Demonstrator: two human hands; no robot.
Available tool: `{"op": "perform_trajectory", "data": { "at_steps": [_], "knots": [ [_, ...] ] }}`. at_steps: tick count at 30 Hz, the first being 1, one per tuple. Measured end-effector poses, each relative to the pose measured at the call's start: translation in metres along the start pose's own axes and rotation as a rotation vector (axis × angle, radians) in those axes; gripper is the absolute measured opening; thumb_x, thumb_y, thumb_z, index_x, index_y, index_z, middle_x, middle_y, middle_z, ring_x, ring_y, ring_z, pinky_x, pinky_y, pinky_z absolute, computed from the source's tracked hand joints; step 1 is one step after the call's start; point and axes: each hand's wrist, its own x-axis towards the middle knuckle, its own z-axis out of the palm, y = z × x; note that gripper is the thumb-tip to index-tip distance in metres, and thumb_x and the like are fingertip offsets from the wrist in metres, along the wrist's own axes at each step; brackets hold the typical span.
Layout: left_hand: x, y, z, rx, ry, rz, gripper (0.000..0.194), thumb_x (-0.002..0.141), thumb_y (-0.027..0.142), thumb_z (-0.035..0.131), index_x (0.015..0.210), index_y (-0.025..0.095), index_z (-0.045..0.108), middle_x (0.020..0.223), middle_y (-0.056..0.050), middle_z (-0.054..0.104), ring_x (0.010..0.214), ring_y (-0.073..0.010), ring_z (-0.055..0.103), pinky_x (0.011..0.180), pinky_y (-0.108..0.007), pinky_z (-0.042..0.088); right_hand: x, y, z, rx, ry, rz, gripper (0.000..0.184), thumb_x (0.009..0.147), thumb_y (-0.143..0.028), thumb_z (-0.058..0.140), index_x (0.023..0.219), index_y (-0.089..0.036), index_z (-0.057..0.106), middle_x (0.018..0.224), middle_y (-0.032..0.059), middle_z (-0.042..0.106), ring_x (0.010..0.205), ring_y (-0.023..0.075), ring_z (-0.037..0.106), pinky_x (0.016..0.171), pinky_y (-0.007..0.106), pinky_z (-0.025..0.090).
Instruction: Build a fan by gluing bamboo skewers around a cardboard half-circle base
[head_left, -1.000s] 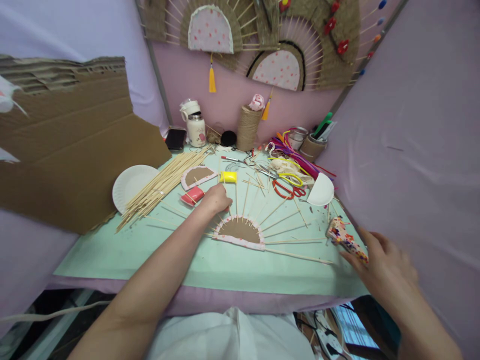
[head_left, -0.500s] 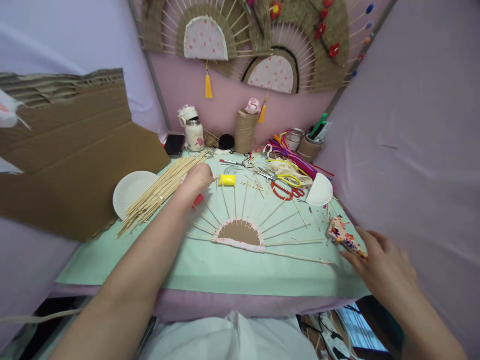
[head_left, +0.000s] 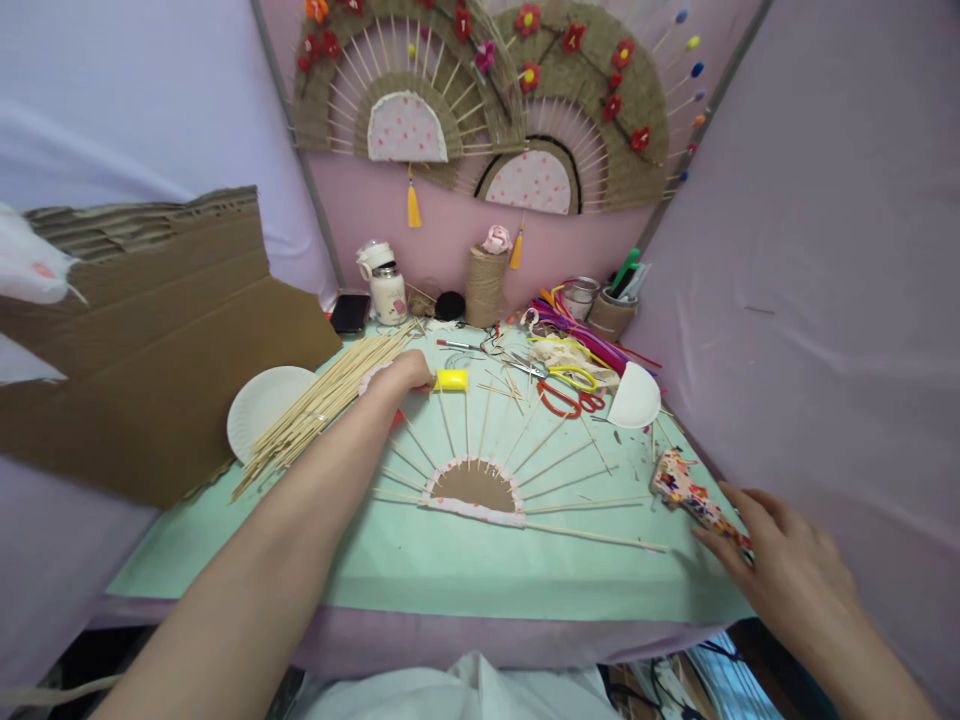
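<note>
My left hand (head_left: pixel 411 372) reaches across the table, its fingers curled closed at the left end of a small yellow packet (head_left: pixel 451 380); the fingertips are partly hidden. Part of a red piece (head_left: pixel 396 420) shows beside my forearm. In front of me lies a half-round cardboard piece (head_left: pixel 474 484) edged in pink-dotted fabric, with thin sticks fanning out from it. At the right table edge, my right hand (head_left: pixel 784 560) has thumb and fingers apart on either side of a flower-patterned glue gun (head_left: pixel 686 490), which rests on the table.
A bundle of bamboo sticks (head_left: pixel 322 405) overlaps a white paper plate (head_left: pixel 262 400) at left, beside a large cardboard sheet (head_left: pixel 150 370). Red-handled scissors (head_left: pixel 559 398), a half plate (head_left: pixel 635 396), a twine spool (head_left: pixel 486 288) and a bottle (head_left: pixel 388 292) stand or lie farther back.
The camera view has tilted up slightly. My left hand has closed in on the yellow packet's end. My right hand has shifted a little right along the glue gun.
</note>
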Motion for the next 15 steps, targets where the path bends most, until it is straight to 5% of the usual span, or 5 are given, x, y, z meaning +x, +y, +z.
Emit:
{"op": "perform_trajectory", "data": {
  "at_steps": [4, 8, 11, 15],
  "knots": [
    [-0.009, -0.002, -0.015, 0.134, -0.058, -0.077, 0.014, 0.053, 0.005, 0.066, 0.051, 0.017, 0.061, 0.049, -0.004, 0.06, 0.069, -0.025, 0.066, 0.068, -0.029, 0.05, -0.001, -0.002, 0.0, 0.016, 0.022, -0.024, 0.057, 0.088, -0.056, 0.038, 0.124, -0.019, 0.06, 0.118, 0.0196, 0.063, 0.099, 0.0417, 0.061, 0.082, 0.055, 0.05],
    [-0.034, -0.012, -0.029, 0.103, -0.004, -0.103, 0.019, 0.063, 0.013, 0.067, 0.082, 0.014, 0.068, 0.063, -0.005, 0.068, 0.07, -0.0212, 0.067, 0.064, -0.025, 0.049, -0.003, 0.0, 0.0, -0.003, 0.015, -0.036, 0.056, 0.088, -0.055, 0.038, 0.123, -0.017, 0.061, 0.12, 0.0202, 0.063, 0.098, 0.0419, 0.06, 0.081, 0.053, 0.05],
    [-0.07, -0.021, -0.021, -0.34, 0.023, -0.068, 0.033, 0.072, 0.012, 0.063, 0.105, 0.015, 0.061, 0.068, -0.001, 0.069, 0.066, -0.0139, 0.066, 0.063, -0.02, 0.05, 0.002, -0.002, 0.0, 0.012, 0.017, -0.064, 0.054, 0.088, -0.053, 0.04, 0.12, -0.017, 0.063, 0.117, 0.021, 0.064, 0.098, 0.0408, 0.06, 0.083, 0.052, 0.049],
    [-0.113, -0.029, 0.007, -0.762, -0.09, -0.107, 0.013, 0.08, 0.009, 0.058, 0.091, 0.016, 0.055, 0.063, 0.003, 0.064, 0.056, -0.0092, 0.062, 0.058, -0.018, 0.049, 0.012, -0.027, -0.008, 0.177, 0.067, -0.191, 0.049, 0.089, -0.05, 0.042, 0.119, -0.016, 0.062, 0.115, 0.0198, 0.065, 0.102, 0.0364, 0.061, 0.089, 0.052, 0.048]
  ]
}}
